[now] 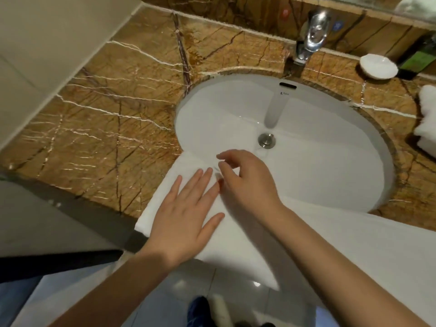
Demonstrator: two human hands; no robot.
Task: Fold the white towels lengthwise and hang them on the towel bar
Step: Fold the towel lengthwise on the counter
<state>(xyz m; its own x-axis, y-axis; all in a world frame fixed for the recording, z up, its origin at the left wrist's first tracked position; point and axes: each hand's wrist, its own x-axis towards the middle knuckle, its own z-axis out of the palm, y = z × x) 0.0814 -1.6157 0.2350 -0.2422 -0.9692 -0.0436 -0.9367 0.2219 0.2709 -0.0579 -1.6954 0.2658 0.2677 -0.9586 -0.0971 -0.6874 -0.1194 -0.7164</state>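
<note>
- The white towel (245, 234) is lying across the front of the tabletop (106, 114), covering the near rim of the sink (354, 119). Its near part is hanging past the tabletop's front edge, and its right end is running out of view.
- Its left edge is sitting on the marble, with bare tabletop stretching away to the wall on that side.
- The left grip (186, 215) is pressing flat on the towel, fingers straight and spread.
- The right grip (247, 185) is just beside it, fingers curling down to the cloth; whether they are pinching any of it cannot be told.
- Behind the sink, a faucet (311, 36) is standing, with a white dish (378, 66) to its right.
- More white cloth (428, 119) is being cut off by the right border.
</note>
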